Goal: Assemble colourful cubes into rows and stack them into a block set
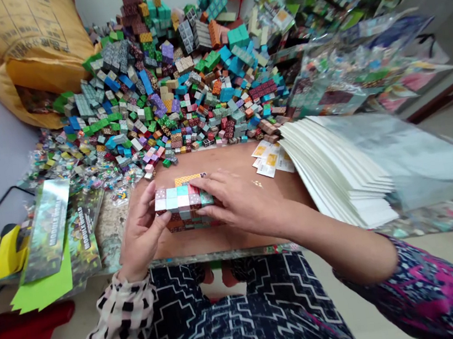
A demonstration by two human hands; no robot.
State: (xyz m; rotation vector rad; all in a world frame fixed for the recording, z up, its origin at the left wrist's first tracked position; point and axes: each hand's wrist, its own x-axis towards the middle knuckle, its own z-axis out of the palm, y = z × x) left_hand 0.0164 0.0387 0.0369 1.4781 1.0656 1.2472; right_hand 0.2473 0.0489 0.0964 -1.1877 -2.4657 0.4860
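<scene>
Gripping the right end of a row of printed cubes (pixel 178 201) with my right fingers (pixel 211 185) — thumb on the near side, the others over the top — I curve my left fingers (pixel 145 198) about the left end; whether they press or merely guide it, I cannot tell. The row sits just in front of me, over the brown surface (pixel 235 238), a yellow patterned block (pixel 190 179) just behind it. I judge that light, even pressure from both ends keeps it square — pushing one side harder could skew it. Beyond lies a heap of blocks (pixel 196 98); white sheets (pixel 335 172) lie rightward, MODULE WORLD cards (pixel 49 220) leftward.
</scene>
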